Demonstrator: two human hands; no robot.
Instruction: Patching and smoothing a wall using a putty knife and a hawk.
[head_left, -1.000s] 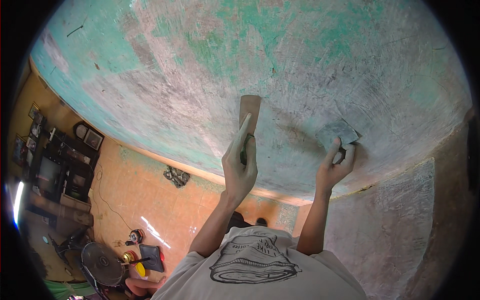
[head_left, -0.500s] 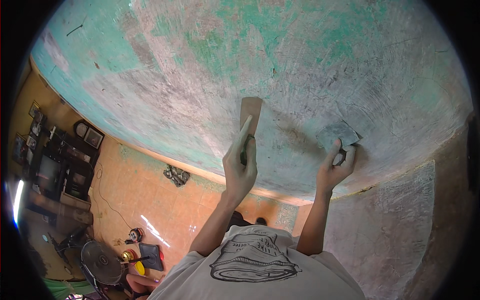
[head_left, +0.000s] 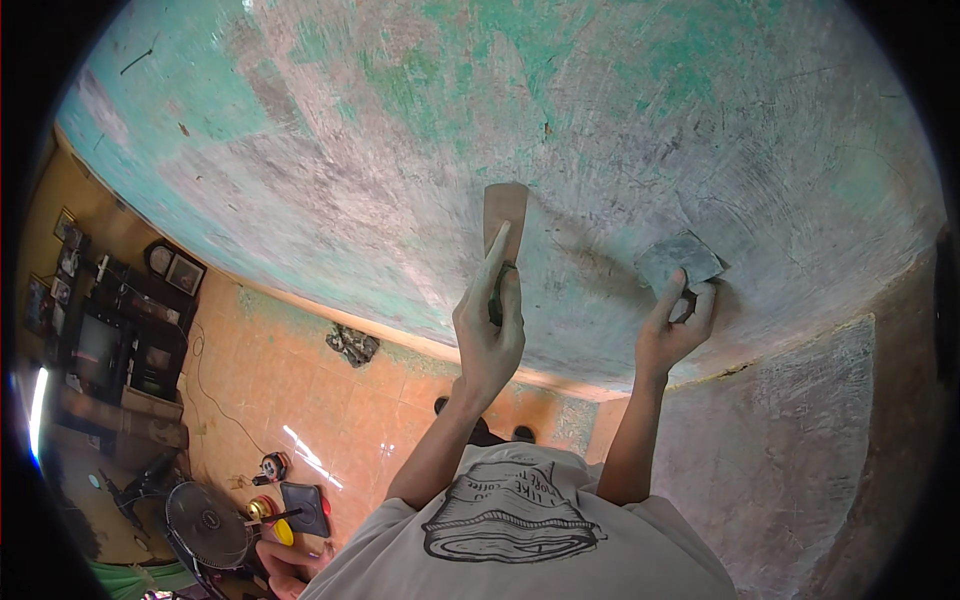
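A scraper (head_left: 505,215) with a broad flat blade and a dark handle is in my left hand (head_left: 490,335). My fingers wrap its handle and the index finger lies along the blade. The blade's far edge is at the patchy green and grey wall (head_left: 420,180); I cannot tell whether it touches. To the right, my right hand (head_left: 675,325) is closed on a flat grey square plate (head_left: 682,258), thumb on its near face, other fingers curled partly behind it. The plate is held close to the wall, tilted.
Orange floor tiles (head_left: 290,370) run along the wall's foot, where a dark crumpled bundle (head_left: 352,345) lies. At lower left are a standing fan (head_left: 208,525), a black dustpan-like item (head_left: 305,508), a cord and another person's bare limb (head_left: 288,568). A dark cabinet (head_left: 130,340) stands far left.
My left hand has moved slightly up and to the right with the scraper. My right hand and the plate have shifted only a little to the right.
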